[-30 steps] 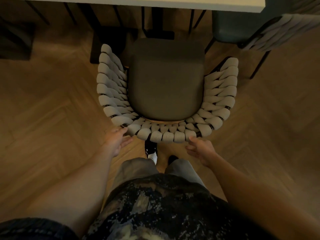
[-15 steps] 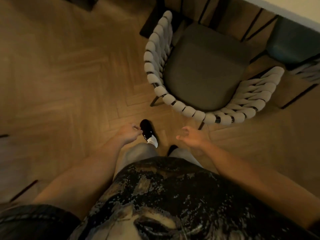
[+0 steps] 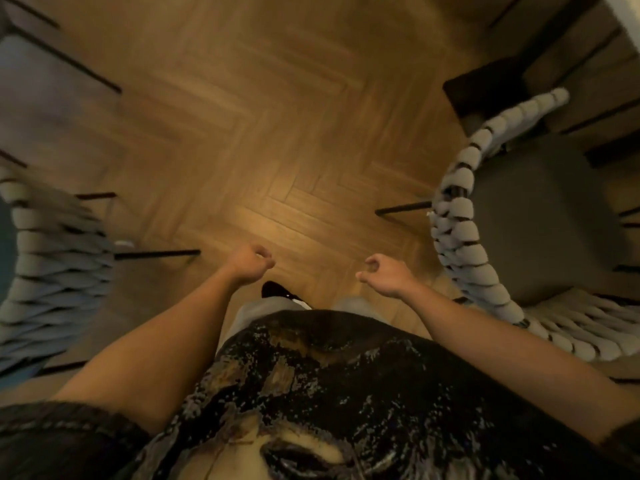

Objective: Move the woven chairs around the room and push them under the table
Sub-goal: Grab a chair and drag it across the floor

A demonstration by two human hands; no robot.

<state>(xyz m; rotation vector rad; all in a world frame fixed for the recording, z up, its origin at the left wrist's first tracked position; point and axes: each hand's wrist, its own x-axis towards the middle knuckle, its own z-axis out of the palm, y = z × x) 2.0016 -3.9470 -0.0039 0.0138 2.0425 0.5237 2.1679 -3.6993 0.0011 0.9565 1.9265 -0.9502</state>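
Note:
A woven chair (image 3: pixel 456 216) with thick pale cords and a dark grey seat stands on my right, its front under the white table edge (image 3: pixel 628 19) in the top right corner. A second woven chair (image 3: pixel 52 271), blurred, stands at the left edge. My left hand (image 3: pixel 251 263) and my right hand (image 3: pixel 384 277) hang in front of me over the floor between the two chairs. Both have loosely curled fingers and hold nothing. Neither hand touches a chair.
Herringbone wood floor (image 3: pixel 277 133) stretches ahead between the chairs. A thin black chair leg (image 3: pixel 156 253) juts from the left chair and another leg (image 3: pixel 403 207) from the right one. A greyish seat with black legs (image 3: pixel 34 77) sits at the top left.
My hands have left the back of the right chair and drawn back. My view has swung left, so that chair now sits at the right edge and a second chair shows at the left.

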